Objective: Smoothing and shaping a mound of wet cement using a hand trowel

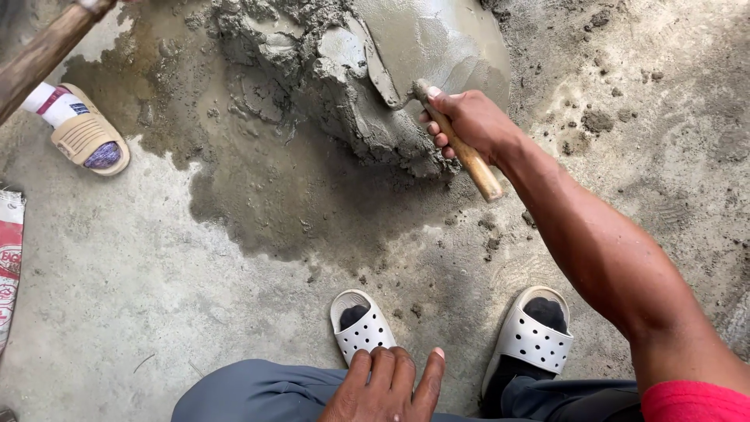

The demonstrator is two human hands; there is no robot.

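Nearest the lens, left hand [387, 388] resting flat on the left knee of grey trousers [258, 391], fingers loosely spread and draped forward, holding nothing. Just beyond that hand, two white perforated slippers [361, 328] over dark socks, planted on the concrete floor [117, 266], toes aimed at the mortar pile [344, 86].

Right arm stretched long from a red sleeve [691, 402] at the lower right, forearm running diagonally up and left toward the pile, wrist bent slightly downward. Right hand [469, 121] at the near right edge of the pile, fingers wrapped tight around the wooden handle of a trowel [437, 117], thumb on top, handle's butt end sticking out below the fist toward the slippers. Trowel blade grey with cement, tip pushed into the wet mortar near the top of the pile, lying along its right slope.

Mortar pile itself lumpy and dark on the left, smooth and slick on the right. Dark damp stain [289, 203] spreading from the pile's near side across the floor toward the slippers. Dry crumbs and clods scattered right of the pile.

Well left of the pile, another person's foot in a tan sandal [87, 139] with a white sock. Above that sandal, a long wooden shaft [43, 51] slanting in from the upper left corner. Farther left still, the edge of a printed sack [9, 258].
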